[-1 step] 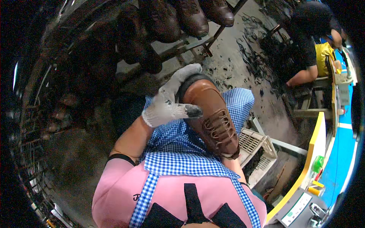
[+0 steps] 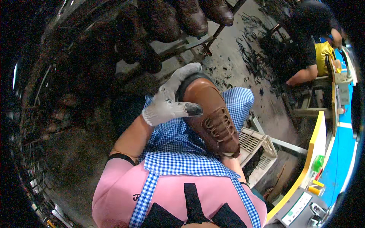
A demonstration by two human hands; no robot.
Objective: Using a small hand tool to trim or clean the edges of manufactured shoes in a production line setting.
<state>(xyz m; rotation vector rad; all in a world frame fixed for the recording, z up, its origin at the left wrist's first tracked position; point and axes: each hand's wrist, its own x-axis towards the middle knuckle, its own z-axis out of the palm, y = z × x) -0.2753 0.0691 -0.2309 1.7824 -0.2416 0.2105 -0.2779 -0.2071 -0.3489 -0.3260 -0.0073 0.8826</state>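
Note:
A brown leather lace-up shoe point(image 2: 207, 100) with a dark sole edge lies over my lap, toe pointing away from me. My left hand point(image 2: 171, 97) wears a white knit glove with a dark thumb tip. Its fingers wrap round the toe and sole edge, and the thumb rests along the upper. My right forearm point(image 2: 231, 165) reaches up to the heel end. Behind the shoe my right hand is hidden, so its fingers cannot be seen. Under the shoe spreads a blue-and-white checked apron point(image 2: 182, 162).
Dark brown shoes point(image 2: 190, 19) stand on a metal rack point(image 2: 182, 48) ahead. A cream plastic basket point(image 2: 262, 152) sits to my right, beside a yellow-edged workbench point(image 2: 316, 144) with a blue top. Black scraps point(image 2: 253, 49) litter the floor. Another person point(image 2: 308, 34) sits at the far right.
The shoe has tilted slightly about its length, its laced part and heel end shifting a little. My left hand keeps its place.

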